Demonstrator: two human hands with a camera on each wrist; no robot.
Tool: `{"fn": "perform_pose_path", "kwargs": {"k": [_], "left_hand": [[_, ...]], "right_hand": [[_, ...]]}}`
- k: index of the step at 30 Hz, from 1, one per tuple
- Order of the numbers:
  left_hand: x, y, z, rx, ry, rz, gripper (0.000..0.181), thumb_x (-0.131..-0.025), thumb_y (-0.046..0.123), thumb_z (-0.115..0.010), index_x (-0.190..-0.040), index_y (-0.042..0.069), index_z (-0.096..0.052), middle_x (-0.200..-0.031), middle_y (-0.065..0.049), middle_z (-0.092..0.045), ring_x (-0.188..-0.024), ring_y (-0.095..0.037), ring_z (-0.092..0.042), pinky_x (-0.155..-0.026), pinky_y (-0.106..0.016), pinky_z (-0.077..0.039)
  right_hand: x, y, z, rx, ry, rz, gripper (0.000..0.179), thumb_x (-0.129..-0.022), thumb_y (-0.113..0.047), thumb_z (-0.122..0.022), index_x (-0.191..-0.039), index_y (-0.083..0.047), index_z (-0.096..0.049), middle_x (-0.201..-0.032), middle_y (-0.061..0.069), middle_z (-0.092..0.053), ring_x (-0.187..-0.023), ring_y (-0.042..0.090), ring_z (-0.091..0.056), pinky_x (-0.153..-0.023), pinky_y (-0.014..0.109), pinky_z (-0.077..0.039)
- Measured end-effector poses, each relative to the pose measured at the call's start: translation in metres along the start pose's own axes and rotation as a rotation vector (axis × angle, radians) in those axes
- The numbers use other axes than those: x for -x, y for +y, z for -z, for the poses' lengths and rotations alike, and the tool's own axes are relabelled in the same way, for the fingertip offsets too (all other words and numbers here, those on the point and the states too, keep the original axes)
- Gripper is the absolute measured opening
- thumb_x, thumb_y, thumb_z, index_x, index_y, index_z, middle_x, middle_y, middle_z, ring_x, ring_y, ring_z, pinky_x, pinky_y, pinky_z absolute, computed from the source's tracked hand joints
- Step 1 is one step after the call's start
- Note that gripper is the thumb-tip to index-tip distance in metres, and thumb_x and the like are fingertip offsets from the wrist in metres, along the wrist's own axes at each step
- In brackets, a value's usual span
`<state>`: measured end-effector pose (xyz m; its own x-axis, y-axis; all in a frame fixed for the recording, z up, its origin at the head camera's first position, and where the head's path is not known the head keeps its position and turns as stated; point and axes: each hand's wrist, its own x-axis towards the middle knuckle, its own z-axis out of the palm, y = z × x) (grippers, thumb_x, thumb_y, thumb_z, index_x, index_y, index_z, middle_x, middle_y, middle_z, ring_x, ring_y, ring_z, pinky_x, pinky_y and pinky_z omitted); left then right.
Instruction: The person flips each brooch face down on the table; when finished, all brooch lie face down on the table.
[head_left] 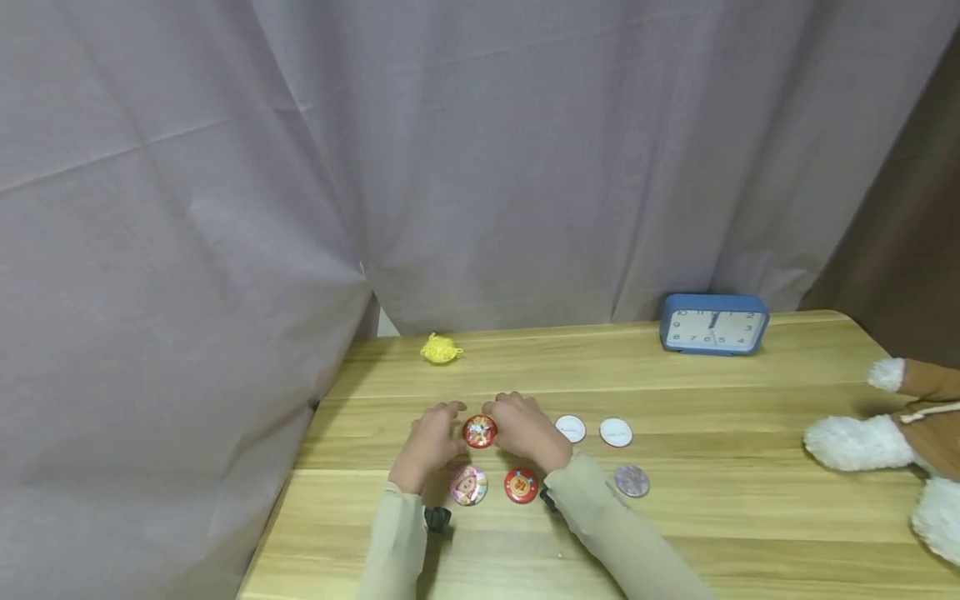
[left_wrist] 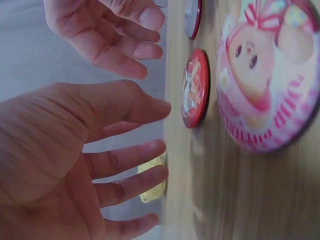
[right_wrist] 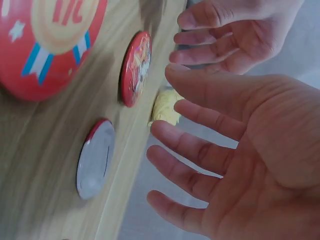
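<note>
Between my two hands a red round badge with a colourful picture (head_left: 479, 431) lies on the table. My left hand (head_left: 432, 439) is just left of it, fingers spread and apart from it in the left wrist view. On its other side my right hand (head_left: 522, 425) hovers with loosely bent fingers, holding nothing. Nearer me lie a pink badge with a bear face (head_left: 468, 485) and a red badge with a gold centre (head_left: 521, 485). Two white-backed badges (head_left: 570, 429) (right_wrist: 96, 160) lie right of my right hand, with a greyish-purple badge (head_left: 632, 481) nearer me.
A small yellow knitted object (head_left: 441, 349) sits toward the back of the wooden table (head_left: 360, 517). At the back right stands a blue clock (head_left: 714, 325). A brown and white plush toy (head_left: 862, 442) lies at the right edge. Grey curtain (head_left: 480, 167) hangs behind the table.
</note>
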<state>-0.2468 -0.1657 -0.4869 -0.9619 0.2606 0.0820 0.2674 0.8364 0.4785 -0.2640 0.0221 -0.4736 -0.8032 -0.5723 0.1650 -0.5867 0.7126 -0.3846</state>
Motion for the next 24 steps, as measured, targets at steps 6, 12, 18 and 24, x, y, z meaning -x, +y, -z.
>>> {"fn": "perform_pose_path", "kwargs": {"k": [6, 12, 18, 24], "left_hand": [[-0.001, -0.006, -0.001, -0.045, 0.000, -0.001, 0.064, -0.074, 0.012, -0.087, -0.131, -0.001, -0.061, -0.113, -0.020, -0.065, -0.100, -0.035, -0.062, -0.086, -0.059, -0.046], [-0.003, -0.010, -0.007, -0.027, -0.004, -0.048, 0.025, -0.072, 0.011, -0.086, -0.091, 0.000, -0.073, -0.121, -0.013, -0.069, -0.103, -0.035, -0.064, -0.085, -0.059, -0.046], [-0.003, -0.012, -0.013, -0.004, 0.003, -0.068, 0.037, -0.068, 0.003, -0.083, -0.104, 0.003, -0.074, -0.107, -0.010, -0.073, -0.096, -0.032, -0.065, -0.080, -0.057, -0.046], [-0.005, -0.014, -0.015, -0.034, 0.023, -0.091, 0.029, -0.066, -0.003, -0.080, -0.091, 0.010, -0.074, -0.084, -0.002, -0.068, -0.078, -0.021, -0.060, -0.069, -0.047, -0.043]], "right_hand": [[-0.006, -0.006, -0.004, 0.061, -0.043, -0.033, 0.041, -0.073, 0.000, -0.082, -0.112, -0.001, -0.071, -0.096, 0.012, -0.067, -0.090, 0.033, -0.062, -0.084, 0.054, -0.051], [-0.008, -0.007, -0.012, 0.076, -0.030, -0.060, 0.040, -0.069, 0.002, -0.083, -0.108, -0.002, -0.071, -0.092, 0.012, -0.066, -0.089, 0.033, -0.061, -0.084, 0.055, -0.050], [-0.010, -0.006, -0.022, 0.065, -0.029, -0.060, 0.032, -0.067, 0.001, -0.084, -0.096, -0.004, -0.072, -0.087, 0.010, -0.062, -0.085, 0.031, -0.059, -0.079, 0.052, -0.050], [-0.014, -0.006, -0.026, 0.084, -0.009, -0.039, 0.029, -0.066, 0.003, -0.083, -0.092, -0.006, -0.072, -0.085, 0.009, -0.062, -0.081, 0.029, -0.057, -0.074, 0.049, -0.048]]}}
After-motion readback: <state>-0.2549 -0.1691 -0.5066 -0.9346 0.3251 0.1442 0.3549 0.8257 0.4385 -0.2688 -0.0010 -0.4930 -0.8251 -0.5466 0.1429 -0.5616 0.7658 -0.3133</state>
